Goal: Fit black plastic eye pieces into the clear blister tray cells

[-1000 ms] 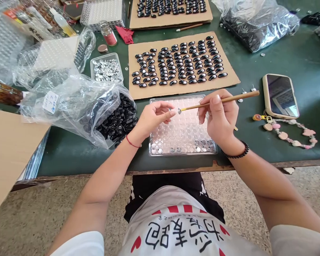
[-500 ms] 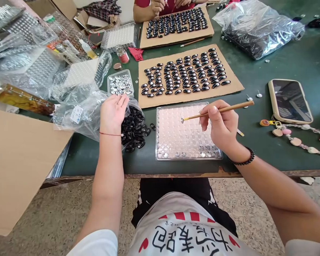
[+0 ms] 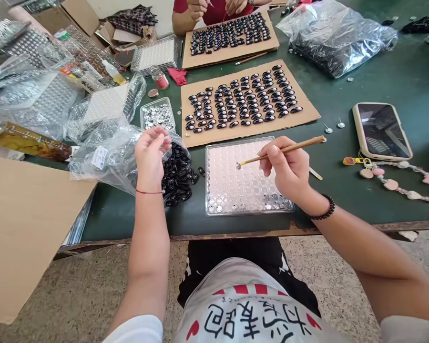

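Note:
My right hand [image 3: 289, 171] is closed on a thin wooden stick [image 3: 286, 149], held like a pen. The stick's tip carries a small silver piece [image 3: 238, 166] just above a clear blister tray [image 3: 219, 157], whose front rows hold several silver pieces. My left hand [image 3: 149, 155] hovers at the mouth of a plastic bag of black oval pieces [image 3: 178, 176]. Its fingers are curled in a pinch, and what they hold is hidden. A cardboard sheet [image 3: 307, 116] behind the tray carries rows of black pieces.
A small clear box of silver pieces [image 3: 158, 114] stands behind the bag. A phone [image 3: 382, 131] and a heart-bead strap [image 3: 393, 185] lie to the right. Another person's hands [image 3: 214, 7] work over a second cardboard sheet [image 3: 268, 47]. Plastic bags and trays crowd the left.
My left hand left the stick's tip over the tray, swung left to the bag of black pieces and curled its fingers there. My right hand kept the stick over the tray.

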`<action>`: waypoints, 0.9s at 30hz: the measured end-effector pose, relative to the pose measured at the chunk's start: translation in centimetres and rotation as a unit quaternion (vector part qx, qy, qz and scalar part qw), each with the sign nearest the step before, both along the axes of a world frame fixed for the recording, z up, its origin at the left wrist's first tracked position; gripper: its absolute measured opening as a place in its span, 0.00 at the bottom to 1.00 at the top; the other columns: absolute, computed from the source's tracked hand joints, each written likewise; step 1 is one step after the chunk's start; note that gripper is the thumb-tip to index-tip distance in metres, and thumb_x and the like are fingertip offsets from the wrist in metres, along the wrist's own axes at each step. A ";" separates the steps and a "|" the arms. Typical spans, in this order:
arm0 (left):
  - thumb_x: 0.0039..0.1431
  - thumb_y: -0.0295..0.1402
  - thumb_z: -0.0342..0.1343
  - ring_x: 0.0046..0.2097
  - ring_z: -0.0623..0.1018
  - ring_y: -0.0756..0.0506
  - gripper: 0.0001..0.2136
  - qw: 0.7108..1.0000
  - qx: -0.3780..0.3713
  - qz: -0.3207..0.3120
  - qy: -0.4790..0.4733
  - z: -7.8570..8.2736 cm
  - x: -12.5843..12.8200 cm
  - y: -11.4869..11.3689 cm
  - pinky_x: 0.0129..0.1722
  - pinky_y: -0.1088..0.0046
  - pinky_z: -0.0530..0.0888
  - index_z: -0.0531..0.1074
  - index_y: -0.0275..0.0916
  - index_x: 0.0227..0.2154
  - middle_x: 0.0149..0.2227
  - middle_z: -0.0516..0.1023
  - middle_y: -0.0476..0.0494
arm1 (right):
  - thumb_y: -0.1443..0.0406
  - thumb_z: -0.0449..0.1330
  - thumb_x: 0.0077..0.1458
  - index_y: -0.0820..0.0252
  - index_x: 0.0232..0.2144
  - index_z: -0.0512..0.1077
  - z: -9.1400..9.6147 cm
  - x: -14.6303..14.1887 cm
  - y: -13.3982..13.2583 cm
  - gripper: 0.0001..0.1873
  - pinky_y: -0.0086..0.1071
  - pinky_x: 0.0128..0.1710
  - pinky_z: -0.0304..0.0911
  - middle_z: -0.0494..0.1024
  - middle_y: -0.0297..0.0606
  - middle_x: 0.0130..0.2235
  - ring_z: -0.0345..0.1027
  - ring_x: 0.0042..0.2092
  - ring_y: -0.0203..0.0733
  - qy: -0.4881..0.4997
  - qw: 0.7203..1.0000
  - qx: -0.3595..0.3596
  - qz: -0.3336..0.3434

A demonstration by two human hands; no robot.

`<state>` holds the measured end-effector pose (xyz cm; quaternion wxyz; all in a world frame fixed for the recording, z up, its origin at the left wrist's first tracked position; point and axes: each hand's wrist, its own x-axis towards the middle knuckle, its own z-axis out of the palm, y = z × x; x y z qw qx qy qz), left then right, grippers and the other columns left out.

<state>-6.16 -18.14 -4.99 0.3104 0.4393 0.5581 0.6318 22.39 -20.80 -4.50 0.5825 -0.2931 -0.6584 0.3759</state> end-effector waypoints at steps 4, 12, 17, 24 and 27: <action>0.50 0.32 0.53 0.29 0.71 0.52 0.09 0.979 -0.075 -0.043 0.187 -0.2 1.2 -1.2 0.29 0.78 0.68 0.71 0.37 0.35 0.32 0.73 0.45 | 0.62 0.49 0.59 0.62 0.27 0.66 -0.1 0.0 0.0 0.13 0.26 0.19 0.54 0.65 0.30 0.19 0.57 0.19 0.28 -0.005 1.000 -0.003 0.002; 0.51 0.35 0.53 0.36 0.70 0.48 0.10 0.837 -0.141 -0.197 0.490 -0.4 3.0 -3.0 0.36 0.72 0.67 0.70 0.40 0.37 0.39 0.71 0.46 | 0.61 0.49 0.59 0.62 0.26 0.66 -0.3 -0.1 0.1 0.14 0.26 0.20 0.55 0.66 0.31 0.20 0.59 0.21 0.29 -0.031 0.999 -0.007 -0.004; 0.58 0.31 0.43 0.39 0.69 0.45 0.10 0.763 -0.119 -0.169 0.613 -1.8 4.8 -3.5 0.40 0.69 0.64 0.69 0.36 0.37 0.37 0.69 0.42 | 0.61 0.49 0.59 0.62 0.26 0.66 -0.5 -0.1 0.5 0.14 0.26 0.18 0.54 0.65 0.30 0.20 0.57 0.19 0.27 -0.026 1.000 -0.008 -0.007; 0.61 0.33 0.35 0.34 0.69 0.44 0.14 0.678 -0.138 -0.074 0.718 -3.3 6.8 -4.3 0.29 0.68 0.60 0.65 0.36 0.38 0.37 0.67 0.40 | 0.62 0.49 0.59 0.62 0.26 0.66 -0.4 -0.1 0.4 0.13 0.26 0.20 0.55 0.64 0.30 0.19 0.57 0.19 0.27 -0.025 1.000 0.005 -0.007; 0.62 0.33 0.34 0.33 0.70 0.44 0.14 0.673 -0.138 -0.068 0.723 -3.5 6.6 -4.2 0.28 0.69 0.58 0.64 0.35 0.38 0.37 0.68 0.39 | 0.61 0.49 0.59 0.62 0.26 0.66 -0.4 -0.1 0.3 0.13 0.26 0.20 0.55 0.64 0.30 0.19 0.57 0.19 0.28 -0.030 1.000 0.005 -0.005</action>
